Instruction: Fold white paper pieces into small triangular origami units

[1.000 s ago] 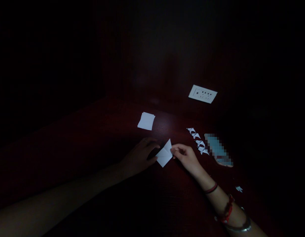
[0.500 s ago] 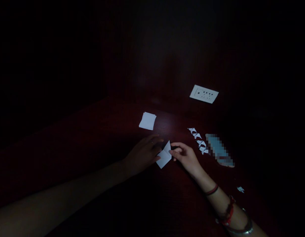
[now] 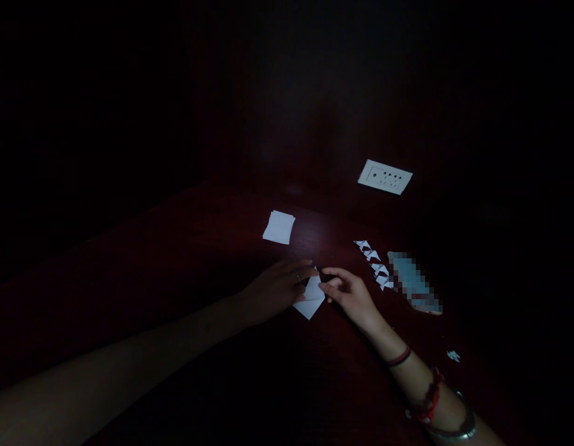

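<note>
A small white sheet of paper (image 3: 310, 308), partly folded, lies on the dark red table between my hands. My left hand (image 3: 275, 287) reaches across it from the left, index finger on the upper flap near its top corner and thumb at its left edge, holding the paper. The fingers hide part of the sheet. At the right edge my right hand (image 3: 347, 292) pinches the paper between thumb and curled fingers. A ring shows on my left hand, and bracelets circle my right wrist.
A stack of white paper squares (image 3: 279, 227) lies beyond my left hand. Several folded paper pieces (image 3: 371, 255) form a row at the right, beside a pixelated phone-like object (image 3: 415, 282). A small pale scrap (image 3: 453, 355) lies nearer. A socket plate (image 3: 385, 177) is on the wall.
My left hand has moved slightly right, its index finger now over the paper's upper flap. That flap has come down flatter. My right hand keeps its pinch in nearly the same place.
</note>
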Tool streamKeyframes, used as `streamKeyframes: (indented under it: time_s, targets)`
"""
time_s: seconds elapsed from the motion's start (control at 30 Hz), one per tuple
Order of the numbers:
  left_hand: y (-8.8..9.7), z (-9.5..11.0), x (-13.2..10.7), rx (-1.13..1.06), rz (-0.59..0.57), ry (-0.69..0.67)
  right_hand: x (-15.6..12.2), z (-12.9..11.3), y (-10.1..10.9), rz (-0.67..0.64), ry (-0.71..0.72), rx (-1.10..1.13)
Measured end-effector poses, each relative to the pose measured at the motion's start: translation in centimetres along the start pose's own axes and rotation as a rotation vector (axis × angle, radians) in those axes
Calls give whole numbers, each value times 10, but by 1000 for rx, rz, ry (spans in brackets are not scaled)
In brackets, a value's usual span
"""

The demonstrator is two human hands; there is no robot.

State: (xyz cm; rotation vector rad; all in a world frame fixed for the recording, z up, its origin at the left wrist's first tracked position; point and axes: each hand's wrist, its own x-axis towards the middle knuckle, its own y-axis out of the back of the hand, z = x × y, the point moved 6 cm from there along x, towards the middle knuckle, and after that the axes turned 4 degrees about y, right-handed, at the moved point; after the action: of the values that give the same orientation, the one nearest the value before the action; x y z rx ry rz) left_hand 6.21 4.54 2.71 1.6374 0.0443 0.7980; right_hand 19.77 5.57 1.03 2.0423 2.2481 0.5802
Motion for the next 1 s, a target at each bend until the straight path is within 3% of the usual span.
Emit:
streamKeyframes:
  time_s: [0.17,0.4,0.67,1.0]
  targets:
    - [2,1,1,-21,-39,-1,0,3,3,19,-4,-57]
    - [6,-4,1,-151,40,144,-1,1,7,71,27,-200]
    - [2,-4,-2,-275,46,181,-4,-10,4,28,67,-373]
    - [-12,-15,-9,-250,13,288,-8,-17,-1,-400,356,-708]
